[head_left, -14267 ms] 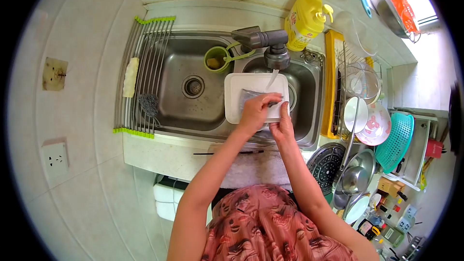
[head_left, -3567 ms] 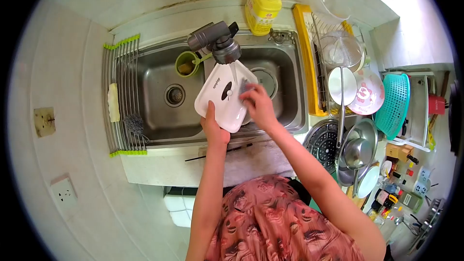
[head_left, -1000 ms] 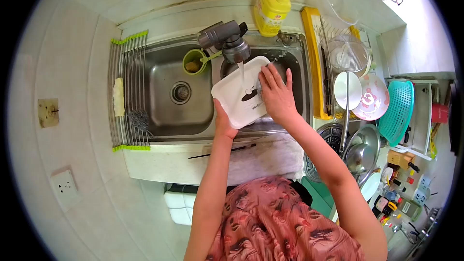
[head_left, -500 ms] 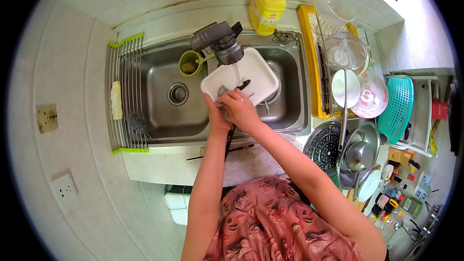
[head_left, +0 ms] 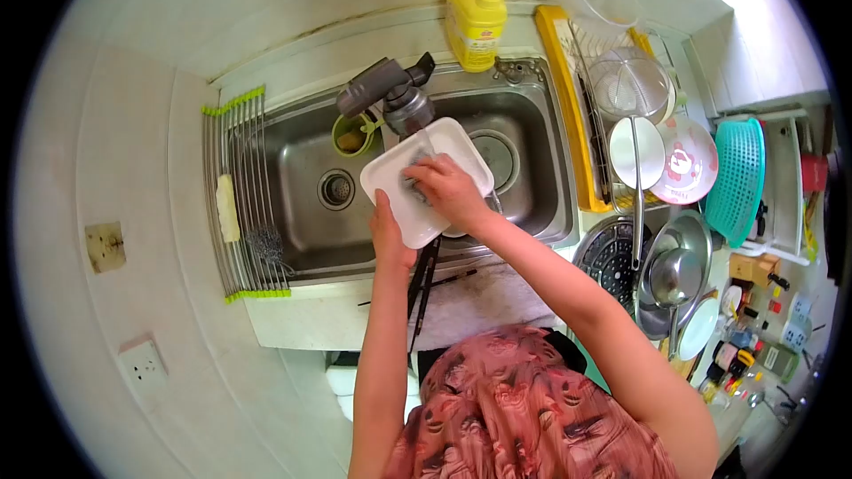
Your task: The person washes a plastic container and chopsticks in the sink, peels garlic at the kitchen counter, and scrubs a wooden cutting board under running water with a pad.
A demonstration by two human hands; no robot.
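Near the centre of the frame, the left hand (head_left: pixel 388 235) is gripping the near left edge of a white tray (head_left: pixel 464 149), thumb on top, while the right hand (head_left: pixel 450 191) is pressing a grey pad (head_left: pixel 414 168) into it with curled fingers. The tray is sitting at an angle below the tap (head_left: pixel 406 108), over the middle of the sink (head_left: pixel 543 213); whether its underside is touching the metal, I cannot tell.

The likeliest trouble is a slip: water is apparently running onto the tray, only one hand is gripping its rim, and hard pressure on the far side could twist it free and drop it into a basin. Tipping it towards the bottom of the frame could spill water over the counter's cloth (head_left: pixel 510 294). Swinging it to the upper left could knock the green cup (head_left: pixel 348 140).
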